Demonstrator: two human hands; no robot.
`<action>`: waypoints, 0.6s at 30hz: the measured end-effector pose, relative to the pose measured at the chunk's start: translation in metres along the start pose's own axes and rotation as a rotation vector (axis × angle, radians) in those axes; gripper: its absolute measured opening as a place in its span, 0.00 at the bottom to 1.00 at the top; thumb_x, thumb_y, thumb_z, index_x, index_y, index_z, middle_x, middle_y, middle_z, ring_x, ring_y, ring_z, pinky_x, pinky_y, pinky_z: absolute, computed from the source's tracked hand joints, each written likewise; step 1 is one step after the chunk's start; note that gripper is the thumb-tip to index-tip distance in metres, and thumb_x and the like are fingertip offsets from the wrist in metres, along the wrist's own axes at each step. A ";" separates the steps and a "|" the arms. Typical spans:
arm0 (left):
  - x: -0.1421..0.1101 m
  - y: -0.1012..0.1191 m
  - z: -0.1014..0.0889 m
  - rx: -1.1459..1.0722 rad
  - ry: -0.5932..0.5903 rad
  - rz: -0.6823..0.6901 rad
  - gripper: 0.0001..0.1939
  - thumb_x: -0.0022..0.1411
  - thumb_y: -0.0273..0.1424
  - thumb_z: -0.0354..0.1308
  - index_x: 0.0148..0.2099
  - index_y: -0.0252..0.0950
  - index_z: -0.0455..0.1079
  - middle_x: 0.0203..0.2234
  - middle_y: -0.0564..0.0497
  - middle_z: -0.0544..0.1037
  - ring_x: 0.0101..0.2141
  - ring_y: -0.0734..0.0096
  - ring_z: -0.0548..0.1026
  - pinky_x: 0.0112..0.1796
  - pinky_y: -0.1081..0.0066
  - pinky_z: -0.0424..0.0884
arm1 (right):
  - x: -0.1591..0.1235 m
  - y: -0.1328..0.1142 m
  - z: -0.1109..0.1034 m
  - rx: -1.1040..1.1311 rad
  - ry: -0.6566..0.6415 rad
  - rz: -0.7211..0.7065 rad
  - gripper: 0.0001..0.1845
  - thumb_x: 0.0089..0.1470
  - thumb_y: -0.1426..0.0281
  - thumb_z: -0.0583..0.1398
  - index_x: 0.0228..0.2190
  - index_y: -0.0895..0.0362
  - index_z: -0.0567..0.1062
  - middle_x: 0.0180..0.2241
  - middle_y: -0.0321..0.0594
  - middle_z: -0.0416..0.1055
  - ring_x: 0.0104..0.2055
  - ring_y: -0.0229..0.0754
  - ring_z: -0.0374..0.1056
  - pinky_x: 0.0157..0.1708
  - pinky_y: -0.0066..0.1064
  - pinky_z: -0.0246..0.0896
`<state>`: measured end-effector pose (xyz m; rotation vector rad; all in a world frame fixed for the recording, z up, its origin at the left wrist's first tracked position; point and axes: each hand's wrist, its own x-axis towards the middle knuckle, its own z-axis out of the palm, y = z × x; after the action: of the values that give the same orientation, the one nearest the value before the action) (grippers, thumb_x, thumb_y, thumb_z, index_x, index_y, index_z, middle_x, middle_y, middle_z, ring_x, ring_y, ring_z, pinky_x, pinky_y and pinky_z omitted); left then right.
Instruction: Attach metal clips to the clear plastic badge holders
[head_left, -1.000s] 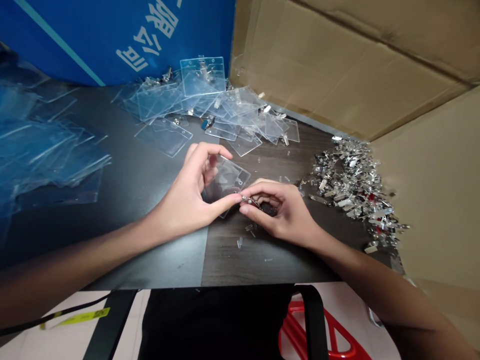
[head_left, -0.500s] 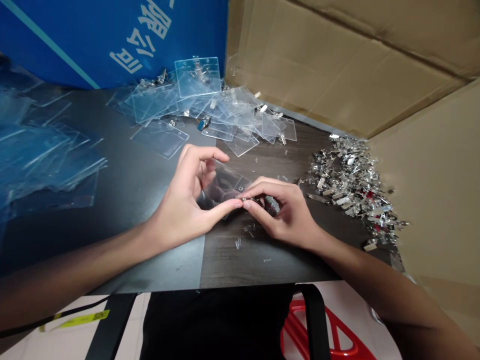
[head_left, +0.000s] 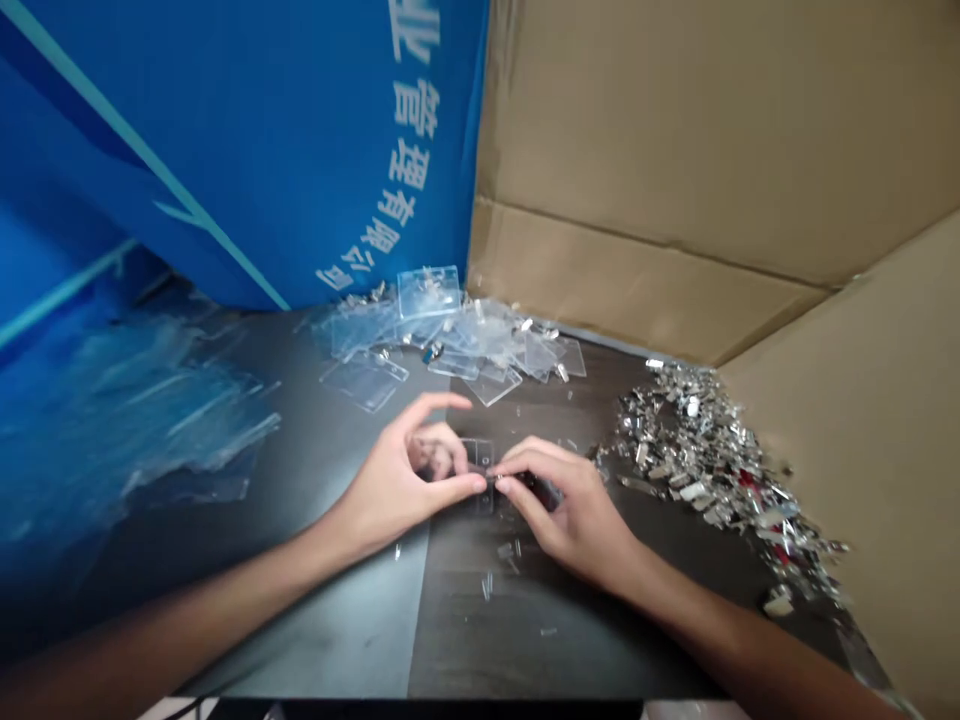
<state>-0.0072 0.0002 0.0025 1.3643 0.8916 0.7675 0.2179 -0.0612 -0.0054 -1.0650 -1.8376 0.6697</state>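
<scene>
Over the middle of the table, my left hand [head_left: 420, 465] pinches a clear plastic badge holder [head_left: 484, 450] by its edge between thumb and fingers. Much of the holder is hidden behind that hand. My right hand [head_left: 559, 490] meets it from the right, thumb and forefinger closed on a small metal badge clip [head_left: 501, 479] at the holder's punched edge. Whether the clip is fastened to the holder I cannot tell. The fingertips of both hands almost touch.
Finished-looking badge holders with clips [head_left: 427, 295] lie heaped at the back. Loose metal clips [head_left: 694, 440] are piled at right, and a blurred stack of clear holders [head_left: 180, 430] lies left. Cardboard [head_left: 637, 150] and a blue panel [head_left: 300, 140] wall the table. Small plastic bits [head_left: 487, 585] lie in front.
The camera has tilted up, so everything sits lower in the picture. In my left hand the badge holder has turned, its punched edge now closer to upright. Both hands stay pinched together.
</scene>
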 end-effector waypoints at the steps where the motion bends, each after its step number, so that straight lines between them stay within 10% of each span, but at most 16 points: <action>1: 0.001 0.001 -0.001 -0.067 -0.034 -0.069 0.30 0.52 0.33 0.83 0.56 0.38 0.79 0.28 0.55 0.80 0.27 0.75 0.72 0.32 0.73 0.69 | 0.001 0.000 0.002 -0.001 0.033 -0.022 0.08 0.69 0.76 0.65 0.43 0.55 0.86 0.40 0.44 0.83 0.42 0.44 0.81 0.43 0.34 0.75; 7: 0.001 0.001 -0.004 -0.438 -0.165 -0.134 0.16 0.51 0.39 0.84 0.42 0.41 0.91 0.54 0.45 0.87 0.48 0.65 0.84 0.54 0.67 0.79 | 0.002 -0.003 0.005 0.089 0.142 0.050 0.10 0.66 0.75 0.68 0.40 0.49 0.90 0.37 0.40 0.86 0.39 0.43 0.82 0.41 0.32 0.77; 18: -0.002 0.003 0.006 0.036 -0.080 0.067 0.09 0.59 0.36 0.77 0.39 0.36 0.88 0.36 0.44 0.90 0.37 0.63 0.87 0.44 0.66 0.83 | 0.002 -0.008 0.014 0.234 0.154 0.325 0.07 0.55 0.66 0.72 0.38 0.53 0.85 0.36 0.41 0.87 0.37 0.47 0.84 0.41 0.37 0.81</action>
<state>-0.0031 -0.0046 0.0055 1.4522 0.8038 0.7456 0.2014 -0.0635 -0.0049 -1.2309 -1.4287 0.9412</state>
